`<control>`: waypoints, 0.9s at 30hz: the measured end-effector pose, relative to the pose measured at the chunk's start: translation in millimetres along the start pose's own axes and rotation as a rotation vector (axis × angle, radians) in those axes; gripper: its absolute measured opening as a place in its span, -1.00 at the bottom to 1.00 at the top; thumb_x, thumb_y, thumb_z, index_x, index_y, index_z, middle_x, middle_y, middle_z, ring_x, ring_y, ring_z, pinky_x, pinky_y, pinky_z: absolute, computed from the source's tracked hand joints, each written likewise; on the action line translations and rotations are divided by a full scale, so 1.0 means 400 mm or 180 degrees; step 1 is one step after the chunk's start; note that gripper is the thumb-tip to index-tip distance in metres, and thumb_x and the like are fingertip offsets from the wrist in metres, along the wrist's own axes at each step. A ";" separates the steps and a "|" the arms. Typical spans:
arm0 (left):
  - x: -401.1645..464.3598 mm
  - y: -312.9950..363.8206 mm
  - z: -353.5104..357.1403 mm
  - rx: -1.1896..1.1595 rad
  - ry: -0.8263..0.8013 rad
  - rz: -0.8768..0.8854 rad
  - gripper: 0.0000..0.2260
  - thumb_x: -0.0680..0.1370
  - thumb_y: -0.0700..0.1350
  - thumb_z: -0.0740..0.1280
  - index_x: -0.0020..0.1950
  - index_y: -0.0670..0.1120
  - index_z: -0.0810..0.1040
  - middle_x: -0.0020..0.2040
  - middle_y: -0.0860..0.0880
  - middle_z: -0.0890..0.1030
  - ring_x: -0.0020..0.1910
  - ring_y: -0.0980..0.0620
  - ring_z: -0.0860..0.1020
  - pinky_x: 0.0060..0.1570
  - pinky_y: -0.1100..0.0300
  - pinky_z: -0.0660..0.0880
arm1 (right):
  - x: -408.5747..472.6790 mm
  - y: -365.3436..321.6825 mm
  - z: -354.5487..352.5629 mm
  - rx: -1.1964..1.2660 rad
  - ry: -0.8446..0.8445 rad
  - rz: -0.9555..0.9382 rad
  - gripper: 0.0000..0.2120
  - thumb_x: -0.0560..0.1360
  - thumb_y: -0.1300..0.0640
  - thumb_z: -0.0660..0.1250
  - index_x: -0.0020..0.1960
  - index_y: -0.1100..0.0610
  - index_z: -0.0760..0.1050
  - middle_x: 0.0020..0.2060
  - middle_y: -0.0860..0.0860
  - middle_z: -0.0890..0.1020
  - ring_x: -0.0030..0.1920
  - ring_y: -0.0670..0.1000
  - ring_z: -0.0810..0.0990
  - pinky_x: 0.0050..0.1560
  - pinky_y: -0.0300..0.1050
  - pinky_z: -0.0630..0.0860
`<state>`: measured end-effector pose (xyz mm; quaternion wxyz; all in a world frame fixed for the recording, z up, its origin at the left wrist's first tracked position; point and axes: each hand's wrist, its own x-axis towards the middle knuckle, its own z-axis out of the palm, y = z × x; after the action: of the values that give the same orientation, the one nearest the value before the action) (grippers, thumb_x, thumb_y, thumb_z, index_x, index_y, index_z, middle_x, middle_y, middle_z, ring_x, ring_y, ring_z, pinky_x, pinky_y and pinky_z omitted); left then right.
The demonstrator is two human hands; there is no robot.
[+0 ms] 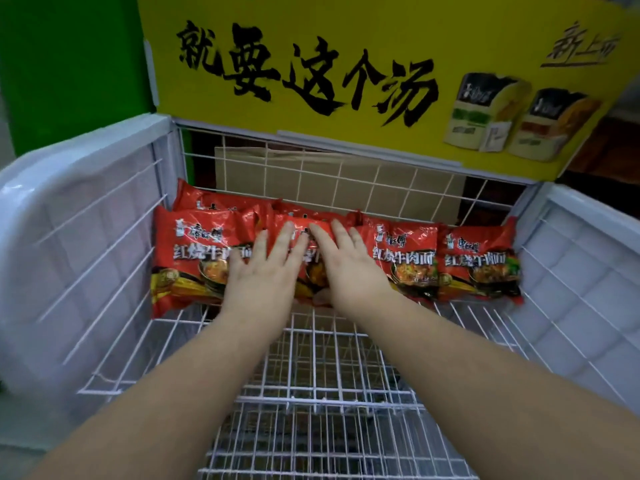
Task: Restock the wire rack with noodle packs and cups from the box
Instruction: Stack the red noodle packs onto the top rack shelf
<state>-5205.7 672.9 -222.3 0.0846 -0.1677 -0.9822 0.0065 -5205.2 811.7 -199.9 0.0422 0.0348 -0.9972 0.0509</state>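
Several red noodle packs lie in a row along the back of the white wire rack (311, 358). A left pack (188, 261) and two right packs (405, 258) (479, 265) lie face up. Another pack (214, 199) is tucked behind them at the back left. My left hand (266, 271) and my right hand (346, 268) rest flat, fingers spread, side by side on the middle pack (308, 268), which they mostly hide. Neither hand grips anything. The box is not in view.
A yellow sign (346, 64) with black lettering stands above the rack's back. White panels (69, 220) (588, 265) flank the rack on both sides. Brown cardboard (311, 174) shows behind the rear wire mesh. Lower wire shelves (322, 427) appear beneath, in front of the packs.
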 end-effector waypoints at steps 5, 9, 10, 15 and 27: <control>0.001 0.014 0.004 0.0382 -0.0047 -0.0085 -0.04 0.53 -0.15 0.36 0.57 -0.01 -0.40 0.58 -0.09 -0.37 0.60 -0.15 -0.07 0.46 -0.25 0.15 | -0.027 0.035 -0.003 0.0077 0.0018 -0.0192 0.06 0.42 0.05 0.52 0.60 -0.10 -0.21 0.60 0.02 -0.19 0.59 0.14 -0.20 0.51 0.15 0.13; 0.002 0.052 -0.038 0.0271 -0.0161 -0.0227 -0.03 0.49 -0.08 0.44 0.60 -0.01 -0.24 0.61 -0.12 -0.20 0.59 -0.16 -0.06 0.46 -0.29 0.15 | -0.082 0.061 -0.029 0.0266 0.0114 -0.0200 0.01 0.42 -0.01 0.51 0.60 -0.11 -0.13 0.61 0.03 -0.13 0.59 0.11 -0.18 0.54 0.17 0.05; -0.003 0.067 -0.048 0.0244 -0.0154 -0.0209 -0.06 0.49 -0.06 0.44 0.61 0.00 -0.20 0.62 -0.13 -0.18 0.59 -0.17 -0.07 0.46 -0.30 0.14 | -0.094 0.068 -0.040 0.0332 0.0158 -0.0152 -0.01 0.41 -0.02 0.52 0.60 -0.11 -0.08 0.61 0.03 -0.08 0.59 0.11 -0.14 0.55 0.17 0.03; -0.074 0.184 -0.069 -0.0032 0.0231 -0.0005 -0.52 0.58 0.10 0.28 0.45 0.00 0.28 0.56 -0.15 0.12 0.54 -0.18 0.13 0.37 -0.23 0.28 | -0.210 0.153 -0.078 0.0586 0.0409 -0.0021 -0.35 0.48 0.00 0.46 0.49 -0.03 0.28 0.42 0.00 0.37 0.41 0.06 0.36 0.41 0.05 0.36; -0.359 0.549 -0.023 -0.0072 0.0845 0.0332 -0.67 0.54 0.08 0.24 0.12 -0.12 0.61 0.01 -0.14 0.62 0.02 -0.21 0.56 0.06 -0.16 0.42 | -0.691 0.504 -0.081 0.1756 -0.0256 0.0145 -0.81 0.52 -0.03 0.42 0.12 -0.08 0.58 -0.07 -0.20 0.62 -0.22 -0.29 0.56 -0.19 -0.44 0.49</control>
<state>-4998.5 832.7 -245.7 0.2114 -0.2189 -0.9523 -0.0224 -4942.8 1033.2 -212.0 -0.0096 0.0246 -0.9470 0.3200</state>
